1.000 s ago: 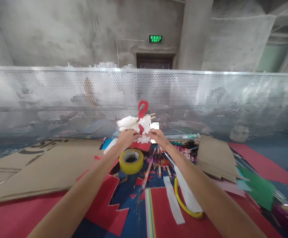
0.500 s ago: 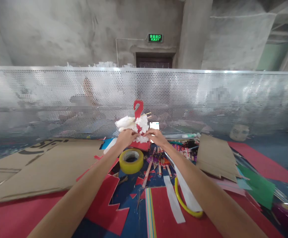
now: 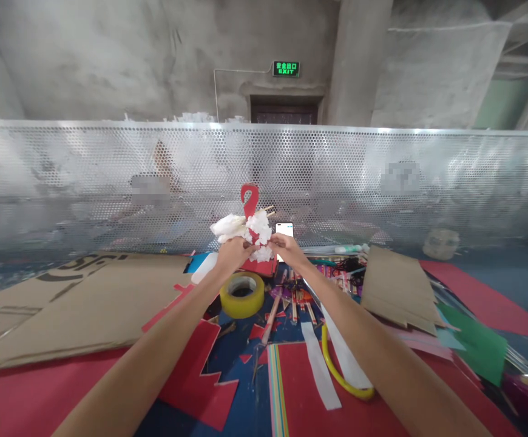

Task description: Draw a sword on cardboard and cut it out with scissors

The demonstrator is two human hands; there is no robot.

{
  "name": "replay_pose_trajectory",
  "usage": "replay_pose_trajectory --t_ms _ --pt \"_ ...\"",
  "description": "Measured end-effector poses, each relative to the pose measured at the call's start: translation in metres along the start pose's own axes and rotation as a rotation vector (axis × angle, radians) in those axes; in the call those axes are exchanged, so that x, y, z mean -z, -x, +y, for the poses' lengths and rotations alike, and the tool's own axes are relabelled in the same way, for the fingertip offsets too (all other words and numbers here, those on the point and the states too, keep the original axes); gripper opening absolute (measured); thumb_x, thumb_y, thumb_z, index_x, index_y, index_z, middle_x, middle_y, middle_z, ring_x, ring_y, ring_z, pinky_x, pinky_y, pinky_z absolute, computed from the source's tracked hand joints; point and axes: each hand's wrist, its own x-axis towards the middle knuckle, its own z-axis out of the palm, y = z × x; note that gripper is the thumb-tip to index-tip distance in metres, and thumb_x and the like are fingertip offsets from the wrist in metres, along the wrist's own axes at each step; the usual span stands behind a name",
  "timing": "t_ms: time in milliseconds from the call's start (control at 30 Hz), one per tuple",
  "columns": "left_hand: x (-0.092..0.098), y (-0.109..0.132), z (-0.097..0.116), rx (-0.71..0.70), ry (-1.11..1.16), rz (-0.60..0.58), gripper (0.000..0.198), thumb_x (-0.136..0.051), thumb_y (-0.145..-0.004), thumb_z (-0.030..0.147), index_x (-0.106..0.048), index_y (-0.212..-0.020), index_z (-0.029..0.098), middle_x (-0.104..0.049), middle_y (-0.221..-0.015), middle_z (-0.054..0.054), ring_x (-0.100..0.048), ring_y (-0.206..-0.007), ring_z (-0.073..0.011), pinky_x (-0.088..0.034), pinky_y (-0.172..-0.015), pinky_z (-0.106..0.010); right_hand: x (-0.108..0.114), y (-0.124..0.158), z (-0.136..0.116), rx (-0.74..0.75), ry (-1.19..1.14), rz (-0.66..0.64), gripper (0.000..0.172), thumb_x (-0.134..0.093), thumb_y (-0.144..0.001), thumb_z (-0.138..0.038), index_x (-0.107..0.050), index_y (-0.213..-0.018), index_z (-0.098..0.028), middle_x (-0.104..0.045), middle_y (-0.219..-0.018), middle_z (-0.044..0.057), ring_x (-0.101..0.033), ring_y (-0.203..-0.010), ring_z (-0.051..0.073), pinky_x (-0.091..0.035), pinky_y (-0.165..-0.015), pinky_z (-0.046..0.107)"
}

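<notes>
A craft figure with a red curved neck like a swan's and crumpled white tufts stands out in front of me, held above the worktop. My left hand is closed on its lower left side, beside a puffy white piece. From the right, my right hand pinches at the edge of the tufts with its fingertips; the exact grip is too small to make out. Thin pale sticks poke out behind the tufts. Below the figure lies a red piece, partly covered.
A yellow tape roll sits below my hands. Cardboard covers the left, and another piece lies right. Red sheets, white strips, a yellow curved tube and a phone lie around. A perforated metal barrier stands behind.
The red neck has tilted a little to the left. My right fingers have shifted slightly right, out to the edge of the tufts. My left hand keeps its hold.
</notes>
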Motion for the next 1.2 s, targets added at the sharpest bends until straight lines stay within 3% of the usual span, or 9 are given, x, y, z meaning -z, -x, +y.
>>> replay_pose_trajectory --t_ms 267,500,733,1000,1200 --pt "-0.001 0.001 0.003 0.048 0.025 0.008 0.056 -0.055 -0.088 0.072 -0.080 -0.087 0.021 -0.081 -0.095 -0.012 -0.074 -0.098 -0.0282 -0.050 -0.085 -0.033 0.002 0.001 0.005 -0.073 -0.113 -0.009 0.029 -0.075 -0.070 -0.041 -0.069 -0.088 -0.018 -0.072 -0.092 0.004 -0.065 -0.087 0.019 -0.049 -0.082 0.031" --pt "0.001 0.002 0.006 0.053 0.057 -0.004 0.051 -0.059 -0.087 0.068 -0.080 -0.089 0.021 -0.081 -0.096 -0.010 -0.074 -0.098 -0.0275 -0.050 -0.082 -0.032 0.006 -0.006 0.006 -0.178 -0.197 -0.026 0.037 -0.082 -0.066 -0.043 -0.064 -0.089 -0.020 -0.068 -0.079 0.000 -0.062 -0.074 0.015 -0.048 -0.070 0.027" --pt "-0.001 0.000 0.005 0.057 0.079 -0.015 0.041 -0.064 -0.088 0.059 -0.081 -0.088 0.022 -0.082 -0.094 -0.009 -0.074 -0.095 -0.0257 -0.050 -0.081 -0.030 0.024 -0.027 0.001 -0.318 -0.229 -0.222 0.038 -0.092 -0.054 -0.036 -0.065 -0.074 -0.017 -0.068 -0.073 0.001 -0.062 -0.070 0.015 -0.050 -0.066 0.026" --pt "0.001 0.001 0.003 0.045 0.098 -0.007 0.037 -0.064 -0.089 0.054 -0.081 -0.089 0.021 -0.082 -0.097 -0.010 -0.074 -0.098 -0.0259 -0.050 -0.084 -0.031 0.019 -0.026 0.000 -0.284 -0.233 -0.234 0.025 -0.083 -0.062 -0.026 -0.069 -0.082 -0.019 -0.071 -0.082 0.001 -0.063 -0.075 0.015 -0.049 -0.066 0.023" --pt "0.000 0.000 0.003 0.052 0.111 -0.013 0.036 -0.064 -0.089 0.054 -0.081 -0.086 0.022 -0.082 -0.094 -0.009 -0.075 -0.096 -0.0250 -0.050 -0.082 -0.030 0.014 -0.023 -0.009 -0.259 -0.248 -0.258 0.037 -0.076 -0.063 -0.019 -0.069 -0.099 -0.022 -0.075 -0.099 0.003 -0.067 -0.085 0.018 -0.053 -0.073 0.027"
